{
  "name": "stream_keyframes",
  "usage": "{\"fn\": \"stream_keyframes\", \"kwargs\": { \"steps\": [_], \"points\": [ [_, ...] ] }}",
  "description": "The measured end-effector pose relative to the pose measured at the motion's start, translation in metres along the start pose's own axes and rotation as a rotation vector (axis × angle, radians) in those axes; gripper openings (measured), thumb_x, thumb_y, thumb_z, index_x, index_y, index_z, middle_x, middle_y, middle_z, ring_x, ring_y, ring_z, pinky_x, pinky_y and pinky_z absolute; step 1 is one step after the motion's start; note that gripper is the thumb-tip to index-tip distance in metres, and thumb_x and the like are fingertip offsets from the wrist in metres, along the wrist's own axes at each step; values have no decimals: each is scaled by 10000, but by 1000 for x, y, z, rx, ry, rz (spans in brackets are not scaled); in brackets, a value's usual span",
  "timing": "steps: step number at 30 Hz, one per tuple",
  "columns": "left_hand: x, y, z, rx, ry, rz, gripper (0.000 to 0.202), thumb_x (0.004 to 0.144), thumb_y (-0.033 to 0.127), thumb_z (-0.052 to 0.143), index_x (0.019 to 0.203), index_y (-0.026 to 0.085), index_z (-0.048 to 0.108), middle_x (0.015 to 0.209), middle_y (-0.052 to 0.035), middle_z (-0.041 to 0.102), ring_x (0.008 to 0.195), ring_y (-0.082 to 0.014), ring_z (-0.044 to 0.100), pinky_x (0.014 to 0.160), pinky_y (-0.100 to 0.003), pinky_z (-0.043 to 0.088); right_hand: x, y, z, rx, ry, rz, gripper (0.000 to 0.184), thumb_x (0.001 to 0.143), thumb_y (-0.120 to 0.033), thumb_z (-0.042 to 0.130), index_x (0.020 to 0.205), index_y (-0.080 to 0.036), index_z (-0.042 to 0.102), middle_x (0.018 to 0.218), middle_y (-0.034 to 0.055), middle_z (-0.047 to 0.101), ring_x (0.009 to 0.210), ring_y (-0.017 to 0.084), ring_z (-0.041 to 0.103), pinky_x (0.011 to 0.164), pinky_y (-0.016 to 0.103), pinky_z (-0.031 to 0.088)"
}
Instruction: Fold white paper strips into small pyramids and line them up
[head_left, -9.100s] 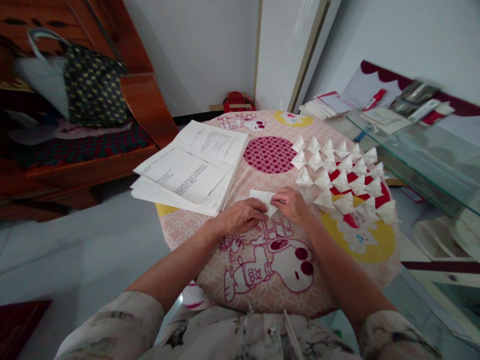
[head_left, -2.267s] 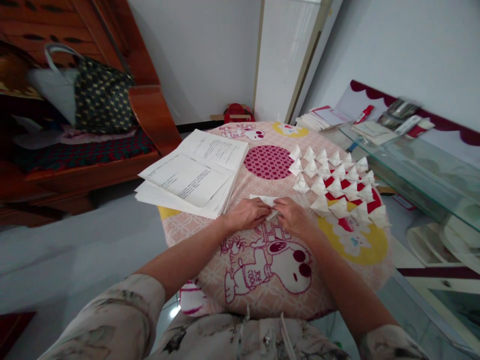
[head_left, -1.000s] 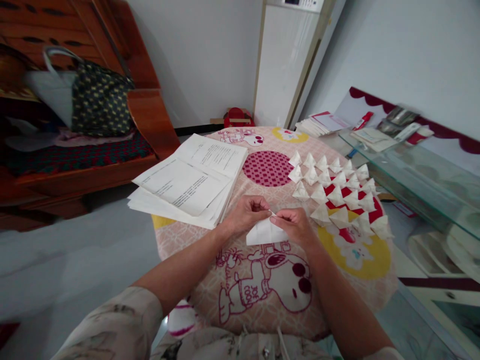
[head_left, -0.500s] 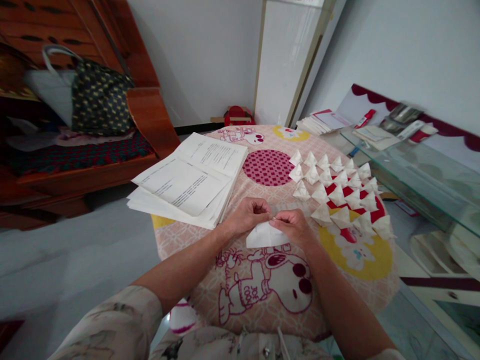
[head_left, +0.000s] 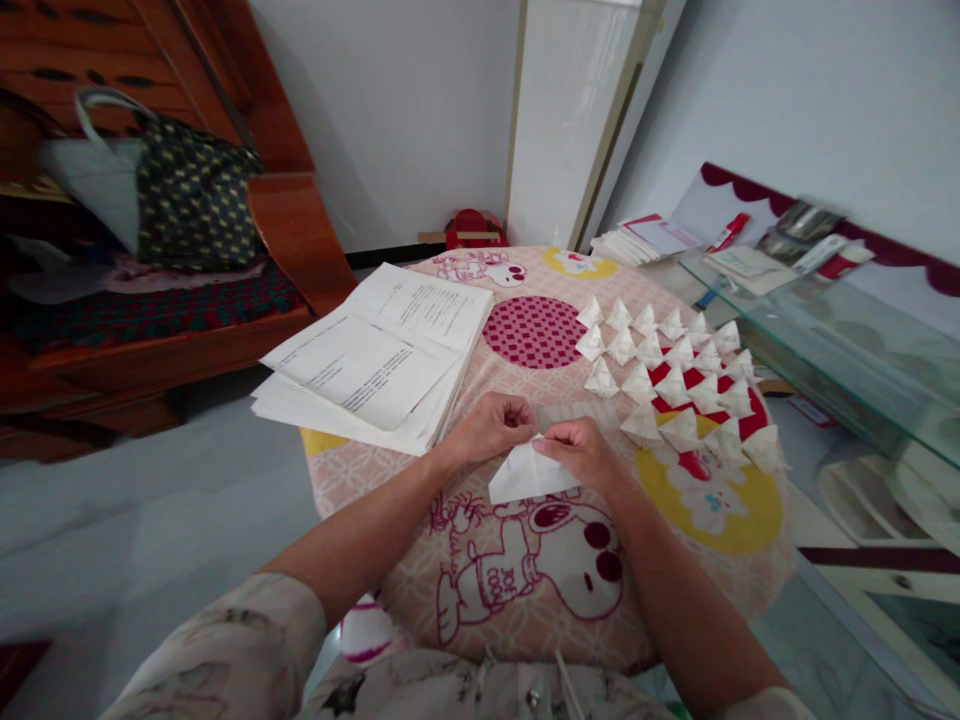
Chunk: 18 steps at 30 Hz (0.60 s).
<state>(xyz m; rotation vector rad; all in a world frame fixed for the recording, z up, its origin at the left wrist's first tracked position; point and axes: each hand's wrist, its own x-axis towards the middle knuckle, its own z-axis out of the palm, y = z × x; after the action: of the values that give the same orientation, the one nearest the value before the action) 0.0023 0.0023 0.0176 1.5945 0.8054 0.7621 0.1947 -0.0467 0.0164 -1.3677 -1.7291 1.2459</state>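
Observation:
A small folded sheet of white paper (head_left: 529, 476) is held between my hands above the patterned tablecloth (head_left: 420, 560). My left hand (head_left: 495, 428) is closed in a pinch at the paper's upper left edge. Thumb and fingers of my right hand (head_left: 579, 450) close on its upper right part. Both sets of fingertips nearly meet at the top of the fold and hide that part. Several folded paper pieces with pointed tips (head_left: 675, 383) stand in rows to the right of my right hand. On the left lies a stack of printed sheets (head_left: 375, 370).
A glass shelf (head_left: 840, 330) with books, a red marker and metal tins borders the table on the right. Beyond the table's left side is a wooden bench (head_left: 296, 240) carrying a dark patterned bag (head_left: 195, 195). A red object (head_left: 474, 230) sits by the far wall.
My fingertips have shifted slightly at the top of the paper, and more of its folded face shows, with a slanted left edge. The view has moved a little.

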Motion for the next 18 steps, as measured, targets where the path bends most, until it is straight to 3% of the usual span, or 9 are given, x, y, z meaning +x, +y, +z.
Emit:
{"fn": "stream_keyframes", "kwargs": {
  "steps": [10,18],
  "points": [
    [0,-2,-1,-2,-63,-79,234,758,345,692,695,132,619,564,36,538,467,-61,465,446,-183,325,3,-2,2,15,63,2,281,774,-341,554,549,-193,473,528,-52,348,519,95,316,483,255,204],
    [7,-7,-23,-119,16,-123,277,694,352,763,654,128,605,533,25,560,472,-64,486,459,-181,359,-4,9,-16,31,84,83,211,763,-300,575,578,-201,599,500,-34,472,489,117,410,470,254,269]
  ]
}}
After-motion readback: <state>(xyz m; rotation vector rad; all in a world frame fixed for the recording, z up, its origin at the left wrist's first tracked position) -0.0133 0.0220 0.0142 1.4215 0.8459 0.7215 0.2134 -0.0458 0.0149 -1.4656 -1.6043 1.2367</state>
